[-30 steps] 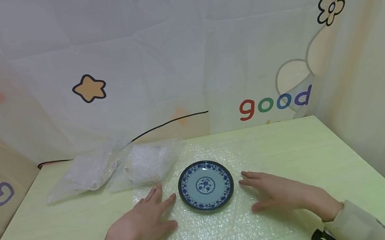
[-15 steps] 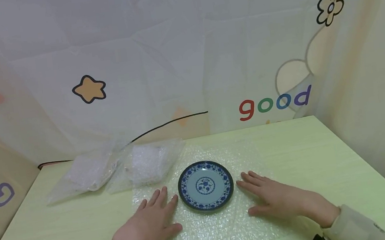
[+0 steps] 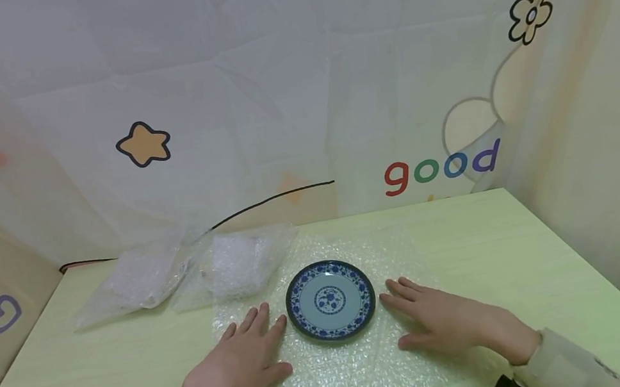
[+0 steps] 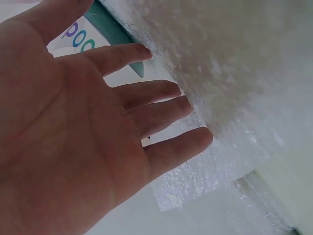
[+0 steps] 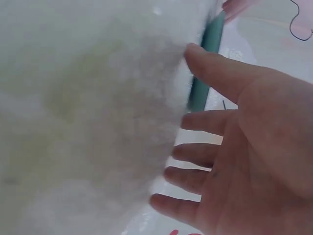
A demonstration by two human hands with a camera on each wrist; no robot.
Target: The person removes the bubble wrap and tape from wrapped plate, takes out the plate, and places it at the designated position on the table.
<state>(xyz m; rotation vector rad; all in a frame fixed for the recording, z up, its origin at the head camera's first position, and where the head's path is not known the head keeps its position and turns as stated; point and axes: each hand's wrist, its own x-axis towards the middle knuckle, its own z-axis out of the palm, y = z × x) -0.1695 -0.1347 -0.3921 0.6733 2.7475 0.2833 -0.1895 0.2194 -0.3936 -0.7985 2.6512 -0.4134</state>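
Observation:
A round plate (image 3: 331, 300) with a blue floral border and a dark rim lies face up on a sheet of bubble wrap (image 3: 355, 375). To its left, my left hand (image 3: 238, 364) rests on the wrap with fingers spread, the index fingertip close to the rim. My right hand (image 3: 447, 315) lies palm down on the right side, its fingers pointing at the plate across a small gap. In the left wrist view the fingertips (image 4: 203, 137) touch the wrap, and the plate's green edge (image 4: 115, 34) shows beyond. The right wrist view shows the fingers (image 5: 195, 154) straight, holding nothing.
Two bubble-wrapped packets lie at the back left: one packet (image 3: 146, 275) farther left, another packet (image 3: 237, 264) overlapping the wrap sheet's corner. The pale table (image 3: 495, 235) meets a printed curtain (image 3: 274, 94) at the back and sides.
My left hand has slid slightly right, toward the plate, and its fingers have settled on the wrap. The right hand has shifted a little left. The plate stays put.

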